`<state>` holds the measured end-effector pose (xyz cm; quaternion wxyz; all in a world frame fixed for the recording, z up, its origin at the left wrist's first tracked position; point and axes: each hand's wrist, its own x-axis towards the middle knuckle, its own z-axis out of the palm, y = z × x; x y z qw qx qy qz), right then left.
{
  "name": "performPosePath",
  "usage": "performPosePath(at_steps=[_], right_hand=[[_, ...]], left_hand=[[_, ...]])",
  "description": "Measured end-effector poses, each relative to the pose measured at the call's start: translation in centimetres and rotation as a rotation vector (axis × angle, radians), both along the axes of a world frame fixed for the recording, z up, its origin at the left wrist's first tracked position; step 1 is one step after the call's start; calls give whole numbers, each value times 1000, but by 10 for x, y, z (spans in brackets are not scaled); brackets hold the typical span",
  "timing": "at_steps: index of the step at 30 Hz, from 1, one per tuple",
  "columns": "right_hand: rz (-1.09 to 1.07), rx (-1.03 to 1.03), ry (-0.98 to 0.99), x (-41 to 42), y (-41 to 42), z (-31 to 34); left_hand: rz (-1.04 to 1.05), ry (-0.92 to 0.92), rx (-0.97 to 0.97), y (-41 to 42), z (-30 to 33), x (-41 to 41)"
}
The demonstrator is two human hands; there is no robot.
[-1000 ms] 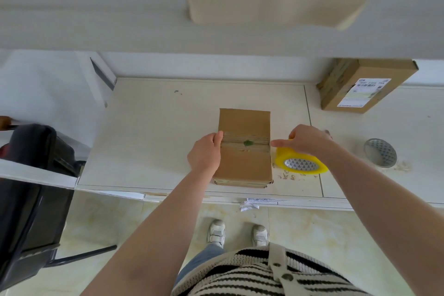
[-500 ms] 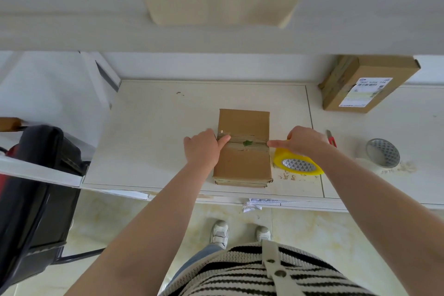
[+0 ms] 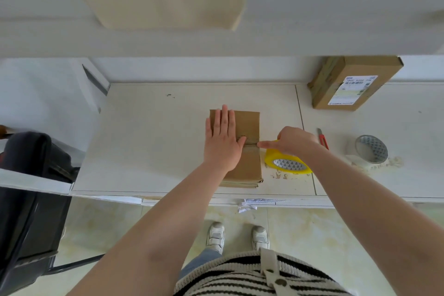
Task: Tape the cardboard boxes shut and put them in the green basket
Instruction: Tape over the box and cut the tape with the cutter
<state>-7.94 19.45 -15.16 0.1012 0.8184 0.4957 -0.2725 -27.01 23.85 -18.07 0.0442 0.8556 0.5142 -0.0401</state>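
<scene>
Brown cardboard box (image 3: 247,166) lies flat, closed, near table's front edge.

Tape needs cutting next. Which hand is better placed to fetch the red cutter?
Right hand: it grips the yellow tape roll beside the red cutter. The left hand lies flat on the box.

The pale tiled table (image 3: 149,142) carries a flat brown cardboard box (image 3: 247,163) centrally, a yellow tape roll (image 3: 288,166), red cutter (image 3: 323,138) and clear tape roll (image 3: 370,151) at three o'clock, and a labelled cardboard parcel (image 3: 353,84) at two.

Counted on the table — two cardboard boxes (image 3: 242,151) (image 3: 353,84), two tape rolls (image 3: 288,163) (image 3: 368,151), one red utility knife (image 3: 323,138).
</scene>
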Motion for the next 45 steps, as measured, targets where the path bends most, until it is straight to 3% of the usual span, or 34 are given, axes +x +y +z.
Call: performPosePath(at_steps=[8, 13, 15, 18, 20, 28, 37, 41, 45], right_hand=[[43, 54, 17, 5, -3, -4], [75, 130, 412, 28, -13, -2], [52, 192, 317, 36, -20, -2], [101, 142, -17, 34, -24, 3], [100, 140, -49, 29, -22, 8], [74, 257, 259, -10, -4, 28], [149, 286, 59, -46, 24, 57], [222, 245, 110, -47, 32, 77], [254, 284, 198, -37, 39, 111]], left_hand=[[199, -75, -74, -24, -2, 16], [125, -81, -113, -19, -2, 5], [105, -70, -134, -18, 0, 1], [89, -56, -154, -18, 1, 1], [99, -71, -164, -16, 2, -3], [305, -357, -466, 16, 24, -39], [464, -596, -774, 28, 40, -60], [502, -904, -850, 26, 38, -67], [584, -1224, -1045, 14, 26, -62]])
